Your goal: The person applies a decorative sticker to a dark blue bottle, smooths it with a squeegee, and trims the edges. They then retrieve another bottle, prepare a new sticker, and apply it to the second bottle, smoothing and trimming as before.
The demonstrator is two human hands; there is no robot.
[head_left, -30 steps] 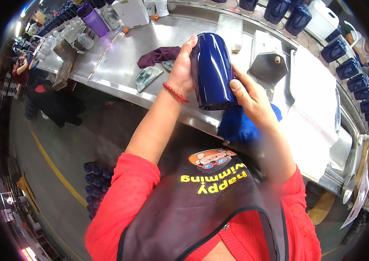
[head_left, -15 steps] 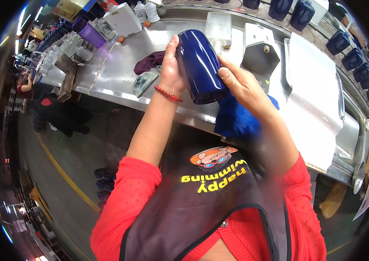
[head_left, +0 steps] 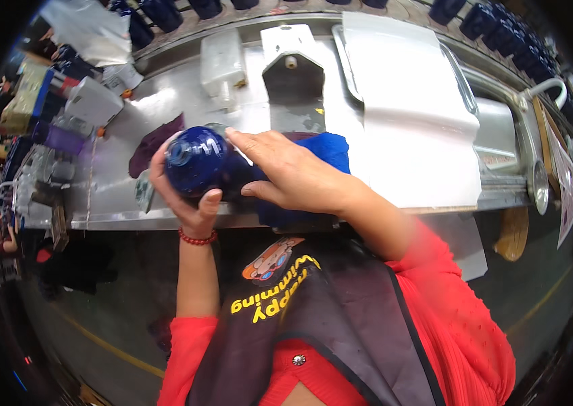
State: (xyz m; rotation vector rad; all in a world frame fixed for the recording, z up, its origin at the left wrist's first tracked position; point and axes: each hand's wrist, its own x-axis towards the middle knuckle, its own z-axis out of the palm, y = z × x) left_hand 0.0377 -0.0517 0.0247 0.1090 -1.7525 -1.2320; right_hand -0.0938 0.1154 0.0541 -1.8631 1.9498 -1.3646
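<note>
My left hand point(head_left: 180, 206) curled round blue vessel point(head_left: 195, 161); right hand point(head_left: 300, 174) spread at its side, cannot tell if gripping. Purple cloth point(head_left: 151, 145) left of grip, blue cloth point(head_left: 330, 150) right.

I record my left hand point(head_left: 188, 214) cupped, thumb point(head_left: 210, 201) raised, left forearm point(head_left: 197, 287) pointing ahead; my right hand point(head_left: 293, 172) reaches leftward, thumb apart from fingers point(head_left: 247, 142), right forearm point(head_left: 384, 230) slanting inward
</note>
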